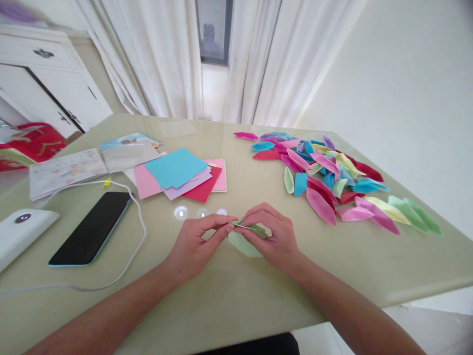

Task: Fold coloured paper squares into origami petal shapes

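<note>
A small folded piece of light green paper [258,230] is held just above the table between my two hands. My left hand [197,241] pinches its left end between thumb and fingertips. Round the right part of the paper, my right hand [273,236] has its thumb below and its fingers curled above, covering some of it. A pale green shape [244,246], perhaps a reflection on the glossy top, shows beneath. Ahead and left of my hands lies a loose stack of square coloured paper, with a blue sheet [176,168] on top and a red sheet [204,185] below.
On the right, many folded paper pieces [321,202] in several colours form a heap. To the left lie a black-screened phone [92,228], a white cable [142,217], a white device [27,231] and a printed booklet [68,170]. The table [177,315] has a near edge close to my body.
</note>
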The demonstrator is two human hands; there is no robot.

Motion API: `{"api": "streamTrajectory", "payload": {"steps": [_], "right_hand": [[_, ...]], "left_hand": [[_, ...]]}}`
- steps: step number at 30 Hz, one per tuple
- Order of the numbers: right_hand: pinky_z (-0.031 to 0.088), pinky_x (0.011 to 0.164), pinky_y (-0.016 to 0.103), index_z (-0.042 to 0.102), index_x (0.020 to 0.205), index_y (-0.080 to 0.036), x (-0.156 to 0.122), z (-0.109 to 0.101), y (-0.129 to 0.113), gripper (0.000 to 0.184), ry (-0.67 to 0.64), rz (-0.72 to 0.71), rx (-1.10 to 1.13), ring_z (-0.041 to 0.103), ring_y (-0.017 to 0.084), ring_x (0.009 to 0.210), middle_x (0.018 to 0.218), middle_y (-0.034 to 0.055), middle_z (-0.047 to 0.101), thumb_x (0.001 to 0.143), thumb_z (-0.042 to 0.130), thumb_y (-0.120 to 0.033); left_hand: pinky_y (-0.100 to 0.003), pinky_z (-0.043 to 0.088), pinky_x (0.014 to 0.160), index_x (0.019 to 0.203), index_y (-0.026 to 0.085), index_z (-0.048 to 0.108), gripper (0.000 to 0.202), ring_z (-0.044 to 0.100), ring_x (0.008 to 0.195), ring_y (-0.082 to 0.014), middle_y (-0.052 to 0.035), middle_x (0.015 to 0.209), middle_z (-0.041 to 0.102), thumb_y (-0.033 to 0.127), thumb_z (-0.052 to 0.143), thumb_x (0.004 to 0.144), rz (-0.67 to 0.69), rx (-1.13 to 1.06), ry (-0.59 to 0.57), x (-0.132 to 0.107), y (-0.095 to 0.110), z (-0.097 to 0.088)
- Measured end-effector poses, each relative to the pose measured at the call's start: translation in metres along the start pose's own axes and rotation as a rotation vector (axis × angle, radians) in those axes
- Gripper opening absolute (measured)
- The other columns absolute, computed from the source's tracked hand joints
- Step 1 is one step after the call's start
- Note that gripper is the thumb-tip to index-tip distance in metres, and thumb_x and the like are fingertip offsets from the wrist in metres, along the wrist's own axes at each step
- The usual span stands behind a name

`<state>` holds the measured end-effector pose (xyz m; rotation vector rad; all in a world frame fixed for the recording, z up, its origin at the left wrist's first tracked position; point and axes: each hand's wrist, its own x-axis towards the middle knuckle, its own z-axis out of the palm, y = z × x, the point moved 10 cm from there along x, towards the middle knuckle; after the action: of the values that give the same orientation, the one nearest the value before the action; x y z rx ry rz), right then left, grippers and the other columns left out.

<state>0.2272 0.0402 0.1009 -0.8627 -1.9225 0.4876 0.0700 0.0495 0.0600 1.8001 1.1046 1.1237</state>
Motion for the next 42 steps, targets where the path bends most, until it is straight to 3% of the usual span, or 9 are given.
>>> {"api": "streamTrajectory", "payload": {"steps": [8,13,19,24,27,30,34,42], "right_hand": [[0.052,0.069,0.029,0.069,0.089,-0.022,0.000,-0.005,0.019,0.016,0.071,0.189,0.081,0.063,0.015,0.070,0.079,0.0003,0.071,0.089,0.083,-0.029],[0.052,0.069,0.030,0.069,0.089,-0.022,-0.002,-0.006,0.032,0.018,0.102,0.278,0.192,0.063,0.016,0.072,0.081,0.0007,0.070,0.086,0.085,-0.032],[0.049,0.065,0.028,0.078,0.089,-0.021,-0.002,0.009,0.047,0.020,-0.062,0.426,0.270,0.063,0.016,0.072,0.080,0.0019,0.074,0.092,0.077,-0.040],[0.047,0.060,0.027,0.079,0.089,-0.021,-0.004,0.012,0.052,0.023,-0.070,0.465,0.357,0.063,0.015,0.070,0.081,0.0022,0.074,0.092,0.077,-0.043],[0.049,0.063,0.027,0.079,0.090,-0.021,-0.005,0.013,0.051,0.024,-0.073,0.447,0.343,0.064,0.016,0.073,0.083,0.0030,0.075,0.092,0.077,-0.044],[0.050,0.066,0.029,0.079,0.092,-0.021,-0.005,0.015,0.050,0.025,-0.100,0.445,0.340,0.065,0.016,0.074,0.085,0.0038,0.076,0.093,0.076,-0.045],[0.051,0.067,0.029,0.079,0.093,-0.022,-0.005,0.016,0.051,0.024,-0.113,0.440,0.340,0.065,0.017,0.075,0.085,0.0032,0.076,0.092,0.077,-0.046],[0.051,0.069,0.029,0.079,0.095,-0.022,-0.005,0.018,0.048,0.023,-0.128,0.432,0.346,0.067,0.017,0.078,0.085,0.0031,0.076,0.094,0.076,-0.044]], "left_hand": [[-0.026,0.059,0.080,0.114,0.024,0.079,0.021,0.076,0.088,-0.0171,-0.0022,0.101,0.082,0.032,0.066,0.100,-0.065,-0.066,0.024,-0.002,-0.008,-0.003],[-0.031,0.063,0.086,0.115,0.022,0.078,0.025,0.079,0.094,-0.0210,-0.0051,0.106,0.082,0.036,0.072,0.095,-0.152,-0.246,-0.041,0.000,-0.018,0.008],[-0.030,0.063,0.082,0.110,0.021,0.078,0.022,0.079,0.091,-0.0207,-0.0050,0.103,0.082,0.037,0.072,0.095,-0.173,-0.226,-0.041,0.001,-0.022,0.009],[-0.028,0.062,0.080,0.103,0.020,0.077,0.020,0.078,0.087,-0.0196,-0.0047,0.097,0.082,0.037,0.075,0.092,-0.201,-0.288,-0.031,0.002,-0.025,0.007],[-0.028,0.062,0.079,0.109,0.021,0.076,0.021,0.076,0.086,-0.0181,-0.0048,0.098,0.081,0.037,0.070,0.097,-0.163,-0.273,0.002,0.004,-0.024,0.001],[-0.029,0.061,0.082,0.123,0.024,0.074,0.026,0.074,0.089,-0.0168,-0.0060,0.108,0.080,0.032,0.057,0.104,-0.029,-0.162,0.017,0.008,-0.012,-0.008],[-0.030,0.058,0.090,0.112,0.027,0.078,0.022,0.073,0.101,-0.0188,-0.0061,0.110,0.079,0.022,0.059,0.102,0.186,-0.015,-0.056,0.009,0.012,-0.007],[-0.027,0.062,0.080,0.107,0.021,0.076,0.015,0.075,0.086,-0.0172,-0.0054,0.098,0.079,0.026,0.074,0.093,0.072,-0.091,-0.090,0.009,0.003,-0.005]]}}
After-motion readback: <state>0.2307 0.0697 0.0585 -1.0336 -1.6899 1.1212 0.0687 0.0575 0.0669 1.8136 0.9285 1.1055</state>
